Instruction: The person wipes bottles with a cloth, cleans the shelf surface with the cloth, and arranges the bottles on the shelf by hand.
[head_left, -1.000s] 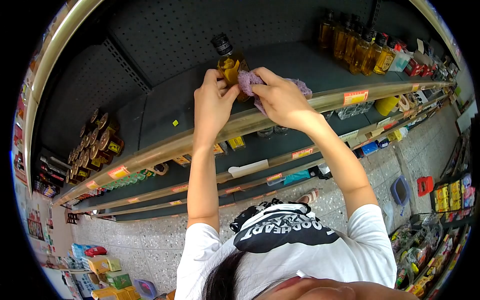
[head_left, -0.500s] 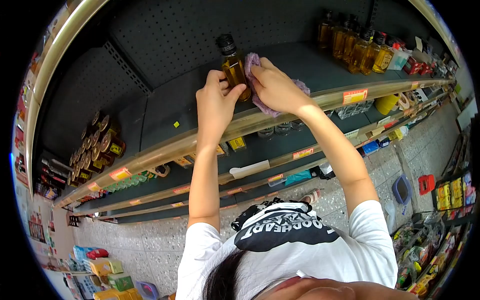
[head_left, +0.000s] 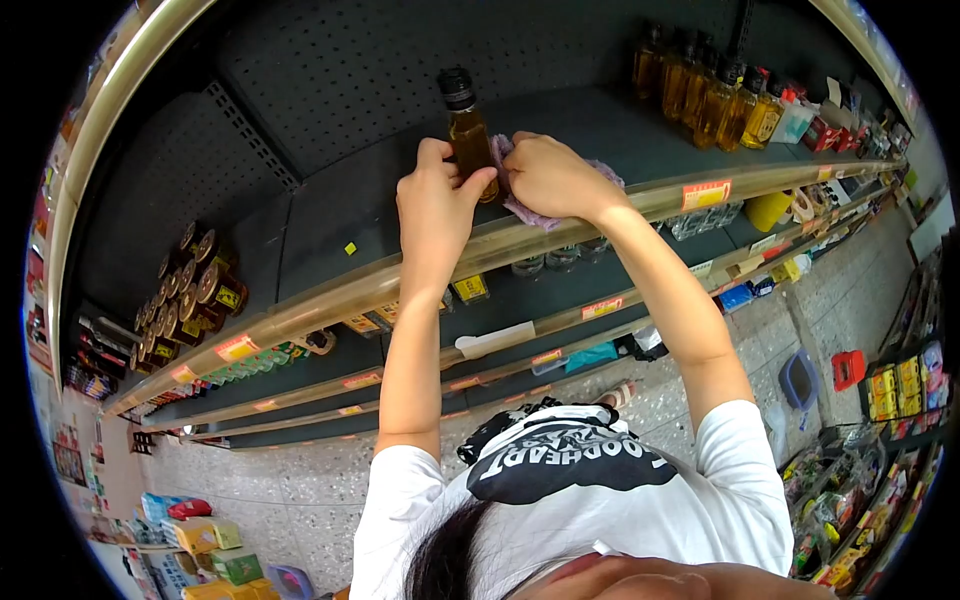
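A glass bottle of amber liquid with a black cap (head_left: 468,135) stands nearly upright over the dark top shelf (head_left: 350,180). My left hand (head_left: 440,195) grips its lower part from the left, thumb across the front. In my right hand (head_left: 550,178) is a bunched purple cloth (head_left: 535,215), pressed against the bottle's right side. The cloth sticks out on both sides of my fingers and is partly hidden by them. Whether the bottle's base touches the shelf is hard to tell.
Several similar amber bottles (head_left: 715,105) stand at the shelf's right end beside small boxes. Dark jars (head_left: 215,285) with round lids are grouped at the left. A rail with price tags (head_left: 706,194) runs along the shelf's front edge; lower shelves hold more goods.
My right hand with the cloth has shifted slightly lower and turned against the bottle, so less of the cloth shows above the fingers. My left hand keeps its hold on the bottle.
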